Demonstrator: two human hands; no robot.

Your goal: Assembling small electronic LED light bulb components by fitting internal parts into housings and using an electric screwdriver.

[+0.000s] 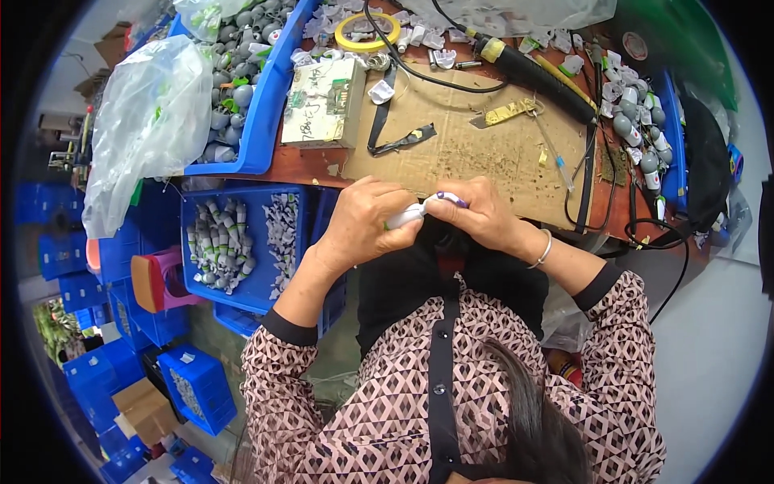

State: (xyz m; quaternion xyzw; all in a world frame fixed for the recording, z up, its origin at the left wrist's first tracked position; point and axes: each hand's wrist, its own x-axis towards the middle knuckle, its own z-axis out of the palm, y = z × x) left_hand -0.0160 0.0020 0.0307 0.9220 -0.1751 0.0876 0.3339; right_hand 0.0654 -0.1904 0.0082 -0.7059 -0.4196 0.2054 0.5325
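My left hand [371, 222] is closed around a small white plastic part [407, 214] with a green edge, mostly hidden by the fingers. Against its right end, my right hand [484, 216] pinches a small white and purple piece [448, 198], whose kind I cannot make out. The two hands meet just in front of the table edge, over my lap. Behind them lies a worn cardboard sheet [484, 165] scattered with crumbs. On it are a yellow utility knife [506, 114] and a strip of black tape [409, 140].
A blue bin [270, 105] of grey and white parts stands at the back left. Lower left, another blue bin [266, 300] holds green-ringed parts. A white box [322, 105], a yellow tape roll [367, 32], a black-handled tool [540, 81] and loose cables [677, 242] surround the cardboard.
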